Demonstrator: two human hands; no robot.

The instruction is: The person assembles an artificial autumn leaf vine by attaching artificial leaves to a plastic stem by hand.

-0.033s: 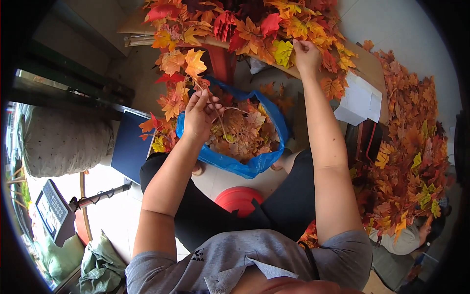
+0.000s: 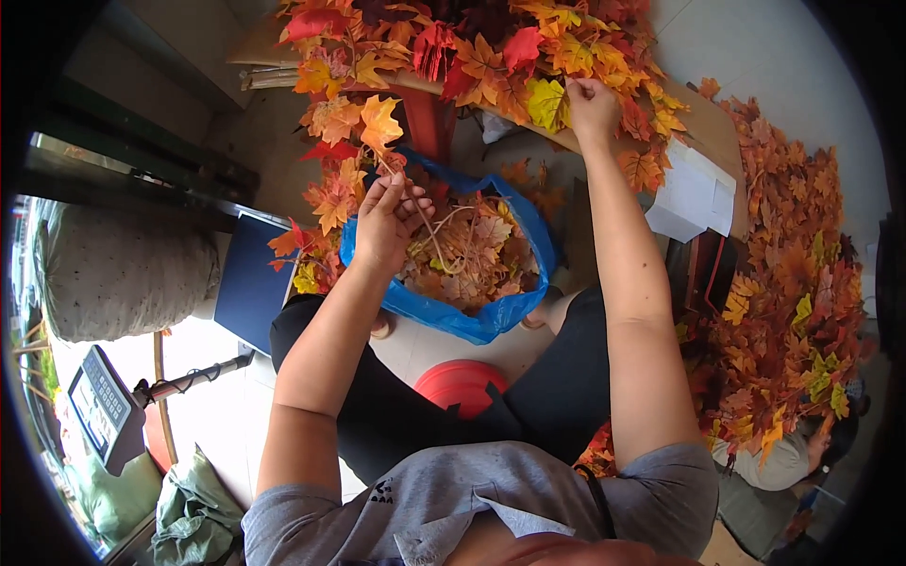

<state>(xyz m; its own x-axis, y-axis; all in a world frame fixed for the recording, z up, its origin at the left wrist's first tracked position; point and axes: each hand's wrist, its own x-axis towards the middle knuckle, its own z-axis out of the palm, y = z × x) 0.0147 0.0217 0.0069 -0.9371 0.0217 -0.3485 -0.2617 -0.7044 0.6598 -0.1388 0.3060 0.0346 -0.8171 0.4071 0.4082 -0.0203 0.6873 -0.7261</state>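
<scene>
My left hand (image 2: pixel 387 222) is closed on the thin brown stem (image 2: pixel 425 222) of an artificial leaf garland. The stem's curled lower end hangs over a blue plastic bag (image 2: pixel 486 325), and an orange leaf (image 2: pixel 379 123) stands just above my fingers. Inside the bag lie artificial maple leaves (image 2: pixel 472 241) in paler orange and brown. My right hand (image 2: pixel 595 111) is farther away, fingers pinched together at the edge of a yellow-green leaf (image 2: pixel 546 104). That leaf sits among the orange and red leaves (image 2: pixel 481 61) heaped on the board; the exact grip is partly hidden.
A brown board (image 2: pixel 694 113) carries the leaves, with white paper (image 2: pixel 694 189) on its right. More garlands (image 2: pixel 788 236) are piled at the right, near another person (image 2: pixel 783 462). A scale display (image 2: pixel 99 406) and green sacks (image 2: pixel 193 509) stand at left; something red and round (image 2: pixel 458 382) lies between my knees.
The stem in my left hand has swung slightly, its free end now curled and farther right over the bag. The orange leaf above my fingers has shifted a little. My right hand stays put.
</scene>
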